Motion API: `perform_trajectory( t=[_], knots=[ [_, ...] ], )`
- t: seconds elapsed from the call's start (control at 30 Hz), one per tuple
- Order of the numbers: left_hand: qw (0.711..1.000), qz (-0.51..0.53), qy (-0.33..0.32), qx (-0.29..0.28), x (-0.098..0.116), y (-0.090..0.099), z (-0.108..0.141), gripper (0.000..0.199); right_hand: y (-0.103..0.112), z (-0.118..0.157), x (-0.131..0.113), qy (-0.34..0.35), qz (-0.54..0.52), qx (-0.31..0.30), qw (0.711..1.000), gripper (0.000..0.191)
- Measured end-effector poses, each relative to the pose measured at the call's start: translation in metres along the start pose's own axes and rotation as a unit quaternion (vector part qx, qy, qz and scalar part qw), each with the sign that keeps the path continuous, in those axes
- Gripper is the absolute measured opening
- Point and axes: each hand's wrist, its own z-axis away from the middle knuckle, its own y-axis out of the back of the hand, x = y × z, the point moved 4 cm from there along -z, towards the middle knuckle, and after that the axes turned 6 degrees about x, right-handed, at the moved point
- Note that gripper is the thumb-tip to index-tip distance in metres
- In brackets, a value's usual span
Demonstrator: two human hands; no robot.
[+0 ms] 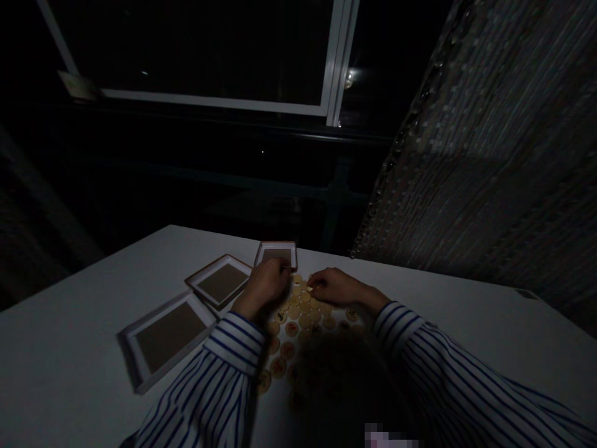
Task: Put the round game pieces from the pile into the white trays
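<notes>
Many round wooden pieces (305, 307) lie packed side by side on the white table, several showing red or dark characters. My left hand (269, 283) is over the near edge of the farthest box (275, 245), its fingers bent together; what they hold, if anything, is too dark to make out. At the upper right of the pieces, my right hand (333, 286) has its fingertips pressed together on a pale round piece (311, 289). Dark shadow covers the nearer pieces.
Two more shallow open boxes, a middle one (194, 281) and a larger one (133, 348), stand on the white table (60, 336) at the left. Beyond its back edge is a dark window with a white frame (209, 101). A beaded curtain (466, 155) hangs at the right.
</notes>
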Motion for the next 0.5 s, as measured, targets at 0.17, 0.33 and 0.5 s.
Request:
perform_trajectory(
  t=[0.17,0.33,0.5],
  knots=[
    [1.0,0.008,-0.008,0.006,0.0,-0.002,0.0,0.026,0.001,-0.001,0.008,-0.004,-0.07,0.004,0.998,0.026],
    [1.0,0.014,-0.02,0.003,0.004,-0.004,0.001,0.027,0.005,-0.001,0.013,-0.005,-0.116,0.015,0.993,0.027],
    [0.997,0.069,-0.03,-0.006,0.013,-0.01,0.004,0.029,0.01,-0.001,0.011,-0.016,-0.181,0.038,0.983,0.027]
  ],
)
